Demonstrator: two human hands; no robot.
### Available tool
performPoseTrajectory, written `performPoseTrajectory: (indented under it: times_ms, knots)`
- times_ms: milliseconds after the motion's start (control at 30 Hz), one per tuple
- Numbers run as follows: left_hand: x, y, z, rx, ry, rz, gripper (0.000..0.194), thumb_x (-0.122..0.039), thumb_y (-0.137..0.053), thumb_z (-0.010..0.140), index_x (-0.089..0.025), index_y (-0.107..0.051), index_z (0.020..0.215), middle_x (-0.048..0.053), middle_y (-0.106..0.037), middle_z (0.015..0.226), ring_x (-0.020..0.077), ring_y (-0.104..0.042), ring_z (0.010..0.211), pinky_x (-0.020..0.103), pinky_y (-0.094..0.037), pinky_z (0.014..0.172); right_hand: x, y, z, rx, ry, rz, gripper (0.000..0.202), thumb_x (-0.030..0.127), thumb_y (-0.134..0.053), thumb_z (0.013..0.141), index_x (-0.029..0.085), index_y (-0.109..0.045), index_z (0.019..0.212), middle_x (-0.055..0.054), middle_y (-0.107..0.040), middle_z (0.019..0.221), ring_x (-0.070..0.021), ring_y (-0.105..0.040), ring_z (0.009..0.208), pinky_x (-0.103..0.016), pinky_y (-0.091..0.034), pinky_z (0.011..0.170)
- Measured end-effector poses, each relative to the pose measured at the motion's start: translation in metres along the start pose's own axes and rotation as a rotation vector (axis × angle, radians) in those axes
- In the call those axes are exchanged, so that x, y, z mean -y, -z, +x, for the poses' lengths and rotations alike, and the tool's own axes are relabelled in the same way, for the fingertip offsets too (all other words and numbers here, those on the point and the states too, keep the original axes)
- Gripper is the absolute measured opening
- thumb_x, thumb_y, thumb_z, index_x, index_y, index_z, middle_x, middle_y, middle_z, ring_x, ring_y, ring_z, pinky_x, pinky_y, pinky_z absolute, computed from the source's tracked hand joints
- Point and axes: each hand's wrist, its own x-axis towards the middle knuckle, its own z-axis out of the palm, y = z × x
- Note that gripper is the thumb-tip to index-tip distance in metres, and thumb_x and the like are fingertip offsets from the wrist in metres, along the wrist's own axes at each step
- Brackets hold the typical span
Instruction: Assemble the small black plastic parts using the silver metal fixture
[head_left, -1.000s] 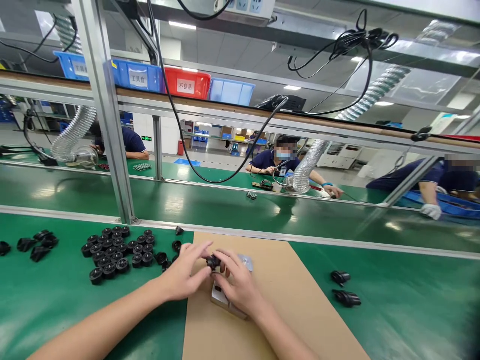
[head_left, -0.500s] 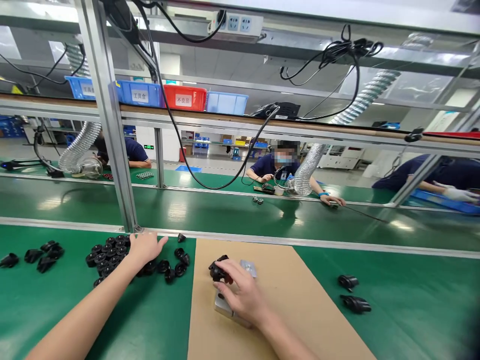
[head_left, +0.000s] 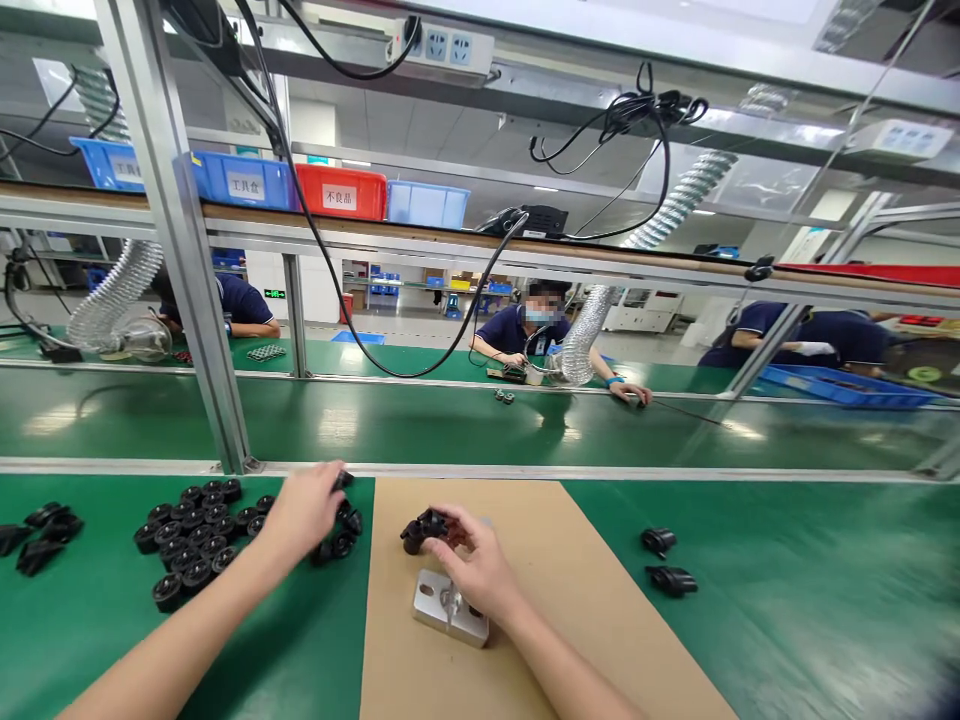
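My right hand grips a black plastic fitting between thumb and fingers, above a tan board. Just below it, a silver metal block with holes and a raised middle lies on the board. My left hand reaches over to a small black plastic part by the bench's back rail, its fingertips closed around that part. Under and beside this hand are several more loose black parts. Left of it stands a cluster of round black caps, partly behind my forearm.
Two black fittings lie on the green mat at right, and several at far left. A metal post rises behind the caps. A black cable hangs ahead. Across the bench sits a co-worker; bins line the shelf.
My left hand has moved right from the round caps to the small part near the rail. My right hand keeps the fitting and has lifted away from the metal block, exposing it. The view has shifted right.
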Motion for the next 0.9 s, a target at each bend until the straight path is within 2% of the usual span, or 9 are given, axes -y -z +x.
performPoseTrajectory:
  times_ms: [100,200,300,400,500,567,733,900]
  knots:
    - [-0.044,-0.018,-0.026,0.105,-0.170,-0.149,0.051,-0.018,-0.062,0.090,-0.025,-0.059,0.141,0.007,-0.068,0.138,0.0251,-0.064,0.124,0.032,-0.047,0.105,-0.003,0.001,0.001,-0.008,-0.002,0.017,0.042,0.042,-0.070,0.093,0.022,-0.065,0.130,-0.008,-0.072,0.107,-0.0205,-0.067,0.088,-0.034,-0.057,0.081]
    - [-0.067,-0.041,-0.045,0.183,-0.176,-0.391,0.060,-0.013,-0.065,0.084,-0.023,-0.058,0.143,0.009,-0.068,0.137,0.0283,-0.063,0.125,0.036,-0.048,0.106,-0.002,0.004,0.002,-0.017,0.044,-0.026,0.041,0.040,-0.068,0.095,0.021,-0.065,0.131,-0.008,-0.072,0.103,-0.0195,-0.066,0.084,-0.033,-0.057,0.078]
    - [-0.069,-0.055,-0.049,0.180,-0.049,-0.580,0.065,-0.017,-0.070,0.081,-0.020,-0.055,0.144,0.009,-0.073,0.120,0.0289,-0.067,0.106,0.041,-0.051,0.096,0.002,0.007,0.003,0.008,0.147,-0.124,0.039,0.035,-0.065,0.097,0.022,-0.065,0.133,-0.008,-0.071,0.105,-0.0200,-0.066,0.087,-0.034,-0.056,0.078]
    - [-0.065,-0.063,-0.047,0.145,0.080,-0.745,0.057,-0.018,-0.075,0.074,-0.020,-0.062,0.129,0.006,-0.073,0.106,0.0245,-0.065,0.087,0.038,-0.052,0.084,0.005,0.011,0.002,0.069,0.240,-0.215,0.039,0.031,-0.064,0.097,0.022,-0.064,0.135,-0.008,-0.069,0.103,-0.0206,-0.065,0.087,-0.035,-0.055,0.081]
    - [-0.066,-0.069,-0.049,0.104,0.098,-0.803,0.037,-0.018,-0.076,0.072,-0.020,-0.067,0.107,0.006,-0.073,0.104,0.0254,-0.065,0.092,0.037,-0.050,0.084,0.007,0.013,0.000,0.123,0.278,-0.242,0.039,0.027,-0.064,0.096,0.023,-0.063,0.135,-0.009,-0.070,0.106,-0.0195,-0.064,0.084,-0.035,-0.055,0.079]
    - [-0.069,-0.071,-0.051,0.085,0.088,-0.829,0.028,-0.020,-0.074,0.074,-0.020,-0.067,0.102,0.006,-0.073,0.102,0.0259,-0.066,0.093,0.037,-0.051,0.085,0.007,0.014,-0.002,0.150,0.270,-0.242,0.039,0.025,-0.065,0.094,0.023,-0.063,0.133,-0.008,-0.070,0.106,-0.0185,-0.064,0.081,-0.033,-0.055,0.076]
    - [-0.071,-0.072,-0.051,-0.047,-0.002,-1.002,0.025,-0.020,-0.071,0.080,-0.023,-0.070,0.105,0.005,-0.073,0.108,0.0246,-0.068,0.098,0.034,-0.053,0.085,0.010,0.013,-0.004,0.186,0.212,-0.246,0.032,0.026,-0.072,0.089,0.023,-0.064,0.120,-0.004,-0.071,0.093,-0.0176,-0.065,0.077,-0.031,-0.053,0.074]
    - [-0.067,-0.073,-0.049,-0.038,0.032,-1.129,0.033,-0.028,-0.078,0.081,-0.024,-0.072,0.113,0.005,-0.076,0.110,0.0242,-0.068,0.097,0.035,-0.054,0.088,0.012,0.012,-0.004,0.212,0.244,-0.253,0.033,0.021,-0.069,0.090,0.024,-0.065,0.123,-0.005,-0.072,0.100,-0.0175,-0.064,0.079,-0.030,-0.052,0.073]
